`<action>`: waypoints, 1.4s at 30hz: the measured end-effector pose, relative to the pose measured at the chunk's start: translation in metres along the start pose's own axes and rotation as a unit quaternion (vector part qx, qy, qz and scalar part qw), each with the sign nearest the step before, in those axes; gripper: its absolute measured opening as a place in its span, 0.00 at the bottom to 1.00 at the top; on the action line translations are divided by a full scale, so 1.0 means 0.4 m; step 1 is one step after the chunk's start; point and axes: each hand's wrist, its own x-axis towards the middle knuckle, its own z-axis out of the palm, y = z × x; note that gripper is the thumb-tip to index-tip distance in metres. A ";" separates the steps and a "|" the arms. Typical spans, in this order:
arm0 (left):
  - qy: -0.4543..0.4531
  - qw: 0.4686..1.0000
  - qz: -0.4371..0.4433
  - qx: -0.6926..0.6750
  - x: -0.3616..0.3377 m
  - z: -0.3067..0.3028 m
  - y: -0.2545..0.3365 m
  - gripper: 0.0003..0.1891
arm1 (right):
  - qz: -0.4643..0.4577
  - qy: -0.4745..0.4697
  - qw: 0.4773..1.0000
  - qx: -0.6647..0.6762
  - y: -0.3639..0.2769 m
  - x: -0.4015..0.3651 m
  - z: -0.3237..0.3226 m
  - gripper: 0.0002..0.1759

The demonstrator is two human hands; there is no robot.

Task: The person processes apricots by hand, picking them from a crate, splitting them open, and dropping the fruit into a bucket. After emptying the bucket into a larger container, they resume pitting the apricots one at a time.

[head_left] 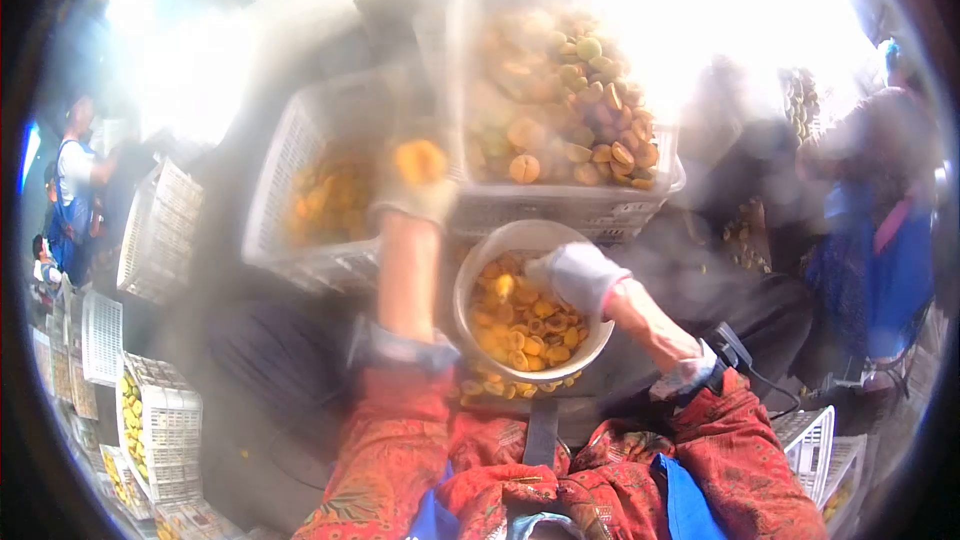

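Note:
My left hand (418, 202), in a pale glove, is raised at the right end of a white crate (272, 180) with orange fruit in it. An orange fruit half (421, 162), apricot- or peach-like, is at its fingertips; the hand is closed on it, slightly blurred. My right hand (588, 278), in a whitish glove, reaches over the rim of a round white tub (602, 342) between my legs. Its fingers are curled down toward the yellow-orange fruit pieces (525, 332) in the tub; what they hold is hidden.
Beyond the tub stands a larger white crate (560, 196) heaped with halved fruit (590, 110). More white crates (160, 230) line the left side. A co-worker (870, 200) sits at the right; another person (75, 180) stands far left. Glare washes out the top.

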 end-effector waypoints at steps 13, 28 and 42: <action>0.088 0.984 0.147 0.039 -0.009 -0.006 0.036 0.24 | 0.132 0.299 0.944 -0.046 0.120 0.265 -0.161 0.12; 0.207 0.894 0.137 0.373 0.017 -0.125 -0.181 0.15 | 0.256 0.356 0.897 0.061 0.079 0.239 -0.055 0.16; -0.093 0.608 0.149 0.774 0.022 -0.102 -0.215 0.16 | 0.010 0.365 0.916 0.165 0.018 0.119 -0.219 0.24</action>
